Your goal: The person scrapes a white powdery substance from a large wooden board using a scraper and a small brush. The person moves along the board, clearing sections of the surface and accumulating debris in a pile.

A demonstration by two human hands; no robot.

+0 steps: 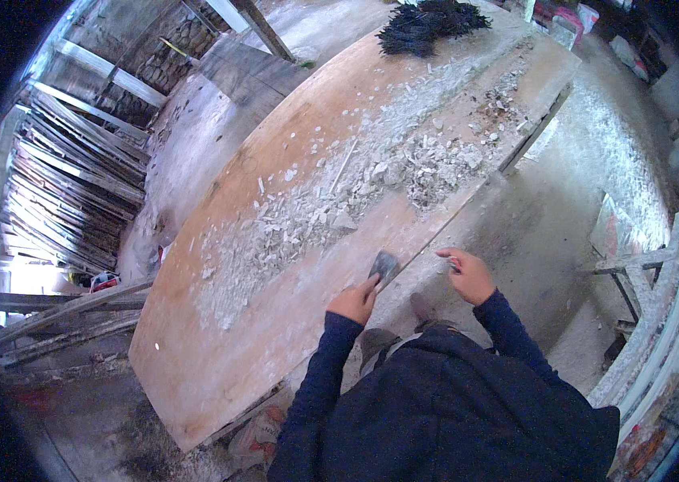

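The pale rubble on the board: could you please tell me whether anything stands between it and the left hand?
Nothing visible stands in the way: only dusty board lies between the pale rubble and the left hand, which holds a dark flat object.

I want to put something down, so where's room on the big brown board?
On the board, the lower-left end below the white rubble is mostly bare. So is the strip between rubble and left edge, short of the black bundle. It's crowded through the middle, where rubble lies thick.
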